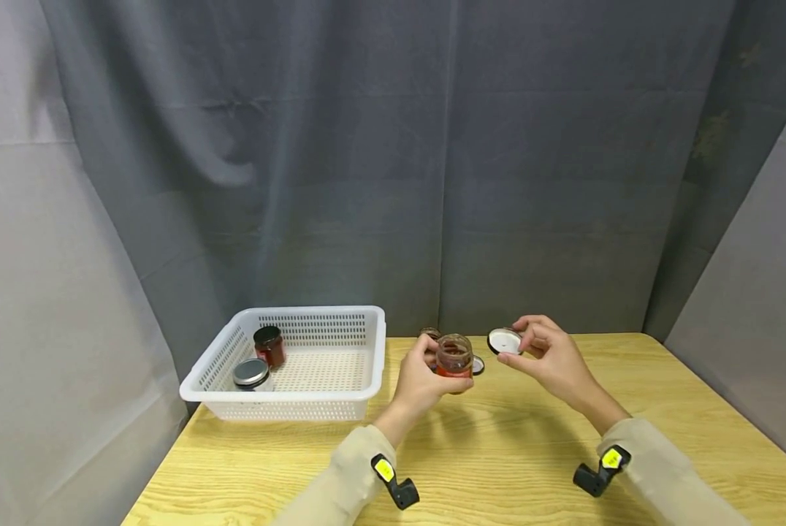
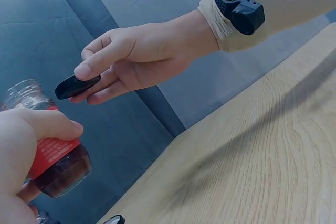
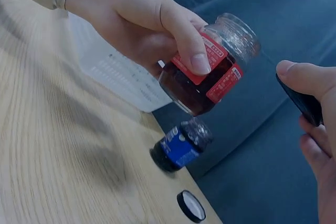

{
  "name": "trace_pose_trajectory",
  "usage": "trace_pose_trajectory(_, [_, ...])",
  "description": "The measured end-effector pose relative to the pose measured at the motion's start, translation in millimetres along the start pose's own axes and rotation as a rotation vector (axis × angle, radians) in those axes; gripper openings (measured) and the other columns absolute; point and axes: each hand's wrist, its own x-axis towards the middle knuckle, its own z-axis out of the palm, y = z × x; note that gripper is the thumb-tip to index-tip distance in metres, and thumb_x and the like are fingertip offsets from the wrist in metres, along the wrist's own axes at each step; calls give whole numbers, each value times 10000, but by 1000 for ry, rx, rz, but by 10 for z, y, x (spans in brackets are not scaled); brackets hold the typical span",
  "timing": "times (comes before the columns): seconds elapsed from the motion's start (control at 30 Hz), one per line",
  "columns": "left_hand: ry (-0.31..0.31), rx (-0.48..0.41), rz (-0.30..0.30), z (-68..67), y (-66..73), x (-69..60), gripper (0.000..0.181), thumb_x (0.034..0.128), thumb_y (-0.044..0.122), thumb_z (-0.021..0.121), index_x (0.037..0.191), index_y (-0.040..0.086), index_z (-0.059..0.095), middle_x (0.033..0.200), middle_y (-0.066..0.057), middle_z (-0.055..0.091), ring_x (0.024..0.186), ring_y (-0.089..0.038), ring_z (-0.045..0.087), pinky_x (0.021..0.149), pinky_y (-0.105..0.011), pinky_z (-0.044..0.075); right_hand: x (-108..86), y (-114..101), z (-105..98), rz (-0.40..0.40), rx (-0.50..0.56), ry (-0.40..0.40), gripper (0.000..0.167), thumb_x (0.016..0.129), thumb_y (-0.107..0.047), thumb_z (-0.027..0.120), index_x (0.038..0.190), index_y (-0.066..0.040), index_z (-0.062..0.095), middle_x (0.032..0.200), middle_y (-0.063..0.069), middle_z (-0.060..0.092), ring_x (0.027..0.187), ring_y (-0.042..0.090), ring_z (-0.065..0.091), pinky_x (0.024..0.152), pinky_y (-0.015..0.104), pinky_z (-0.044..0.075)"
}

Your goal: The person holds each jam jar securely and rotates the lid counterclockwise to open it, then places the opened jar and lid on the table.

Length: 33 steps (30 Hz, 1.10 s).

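Resting in the white basket (image 1: 301, 398): a dark-lidded jar (image 1: 269, 347) toward its far left corner and a silver-lidded jar (image 1: 251, 374) toward its near left corner; the basket stands at the table's (image 1: 531, 467) far left corner.
Left hand (image 1: 419, 376): thumb and fingers curled round the red-labelled jar (image 1: 455, 359), held above the table, mouth up and uncovered.
Blue-labelled jar (image 3: 181, 145): stands near the table's far edge, behind the left hand and the red-labelled jar, which hide most of it from the head view.
Loose lid (image 3: 191, 206): lies pale side up near the far edge, beside the blue-labelled jar.
Right hand (image 1: 551, 358): pinches the black-rimmed lid (image 1: 503, 341) between thumb and fingers, right of the red-labelled jar's mouth and apart from it.
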Motion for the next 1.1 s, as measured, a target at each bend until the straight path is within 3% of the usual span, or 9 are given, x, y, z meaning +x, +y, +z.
trace_pose_trajectory(0.43, [75, 37, -21, 274, -309, 93, 602, 660, 100, 990, 1064, 125, 544, 954, 65, 713, 917, -87, 682, 750, -280, 570, -31, 372, -119, 39, -106, 54, 326, 835, -53, 877, 768, -28, 560, 1228, 186, 568, 1041, 360, 631, 843, 106, 494])
trace_pose_trajectory(0.83, [99, 17, -18, 530, -366, 203, 581, 688, 134, 978, 1059, 191, 535, 961, 89, 690, 892, -77, 678, 750, -294, 576, -24, 698, -164, 149, -160, 72, 333, 887, -176, 855, 813, -19, 571, 1289, 251, 570, 1099, 435, 635, 827, 82, 477])
trace_pose_trajectory(1.1, [181, 124, -3, 751, -471, 327, 608, 656, 178, 1006, 1071, 203, 562, 963, 91, 680, 897, -60, 667, 798, -280, 567, -85, 948, -244, 180, -266, 121, 381, 873, -240, 870, 767, -53, 556, 1260, 247, 609, 1063, 421, 653, 765, 56, 452])
